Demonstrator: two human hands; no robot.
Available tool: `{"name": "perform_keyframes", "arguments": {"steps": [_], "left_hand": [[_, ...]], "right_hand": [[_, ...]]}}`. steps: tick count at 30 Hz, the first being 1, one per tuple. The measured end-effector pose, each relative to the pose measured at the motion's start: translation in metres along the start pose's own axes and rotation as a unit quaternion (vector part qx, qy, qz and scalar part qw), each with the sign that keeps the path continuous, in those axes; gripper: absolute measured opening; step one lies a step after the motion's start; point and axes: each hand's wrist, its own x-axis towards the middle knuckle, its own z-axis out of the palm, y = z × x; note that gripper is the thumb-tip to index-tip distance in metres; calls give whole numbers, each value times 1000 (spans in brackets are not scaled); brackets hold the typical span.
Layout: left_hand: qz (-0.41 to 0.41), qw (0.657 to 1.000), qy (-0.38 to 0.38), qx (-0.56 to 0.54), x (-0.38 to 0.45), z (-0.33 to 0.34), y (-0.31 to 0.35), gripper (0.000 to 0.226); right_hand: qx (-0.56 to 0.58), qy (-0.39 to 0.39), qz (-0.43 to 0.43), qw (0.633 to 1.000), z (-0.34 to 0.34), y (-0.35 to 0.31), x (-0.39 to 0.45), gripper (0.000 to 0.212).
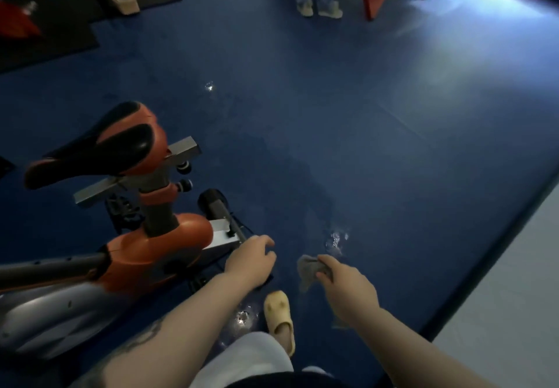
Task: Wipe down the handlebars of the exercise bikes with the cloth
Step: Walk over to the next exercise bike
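Visibly: two hands (pixel 251 262) (pixel 348 286), one cloth (pixel 310 269), one bike (pixel 127 236).

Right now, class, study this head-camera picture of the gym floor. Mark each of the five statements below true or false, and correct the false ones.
1. The right hand holds a grey cloth. True.
2. The cloth is pressed against a handlebar. False: it hangs in the air above the blue floor, touching no part of the bike.
3. The left hand is close to the orange exercise bike. True.
4. The bike's saddle is plain white. False: it is black and orange.
5. Nobody else is in view. False: another person's legs and shoes show at the top of the picture.
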Motion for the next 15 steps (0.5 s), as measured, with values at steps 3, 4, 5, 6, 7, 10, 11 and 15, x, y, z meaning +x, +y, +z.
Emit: {"name": "perform_keyframes", "arguments": {"steps": [3, 4, 5, 6, 7, 10, 11, 15], "left_hand": [[-3, 1000, -1, -6, 47, -13, 34, 35], [2, 1000, -9, 2, 61, -15, 45, 36], [8, 1000, -18, 8, 77, -16, 58, 37], [14, 999, -27, 12, 91, -17, 73, 37], [22, 999, -34, 16, 104, -16, 91, 38], [45, 997, -55, 24, 140, -15, 146, 38], [50, 997, -62, 20, 155, -12, 161, 38], [14, 997, -73, -5, 214, -11, 200, 35]], "right_hand": [[-30, 4, 2, 1000, -51, 19, 49, 33], [-42, 10, 4, 999, -66, 26, 63, 33], [-55, 15, 4, 998, -82, 35, 79, 32], [-70, 16, 4, 997, -96, 45, 92, 32], [-86, 12, 7, 996, -109, 55, 105, 32], [-101, 10, 22, 995, -148, 81, 143, 30], [-102, 9, 24, 995, -158, 88, 159, 30], [-128, -21, -10, 991, -193, 104, 233, 30]]}}
